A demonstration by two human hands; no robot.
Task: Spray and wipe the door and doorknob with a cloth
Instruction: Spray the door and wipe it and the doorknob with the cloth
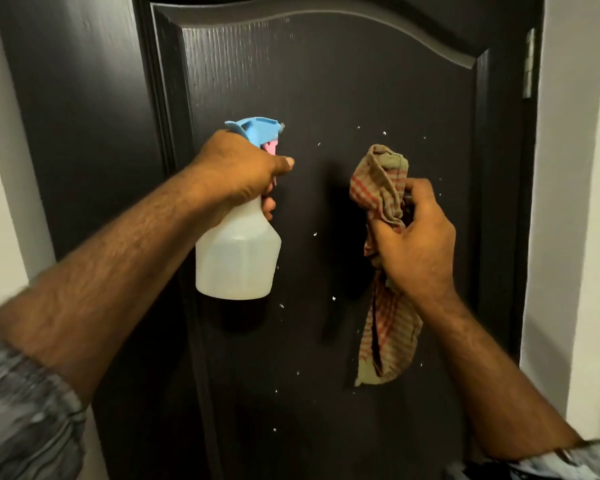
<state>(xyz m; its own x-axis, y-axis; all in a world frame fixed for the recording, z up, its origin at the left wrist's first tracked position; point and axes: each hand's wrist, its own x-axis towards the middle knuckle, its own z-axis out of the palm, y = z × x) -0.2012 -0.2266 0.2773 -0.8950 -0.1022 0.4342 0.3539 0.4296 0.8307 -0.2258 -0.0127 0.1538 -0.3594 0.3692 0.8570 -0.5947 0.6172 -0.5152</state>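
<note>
— What's in the hands?
— The left hand grips a white spray bottle with a blue head, aimed at the dark door.
— And the other?
— The right hand holds a striped cloth; droplets speckle the panel.

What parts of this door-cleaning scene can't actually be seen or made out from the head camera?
- Doorknob: not in the head view at all.
- Door: its top and bottom are cut off by the frame edges.
- Spray bottle: the left hand covers its neck and most of the trigger; the liquid level is unclear.
- Cloth: the right hand hides its middle.
- Droplets: too small to judge.
</note>
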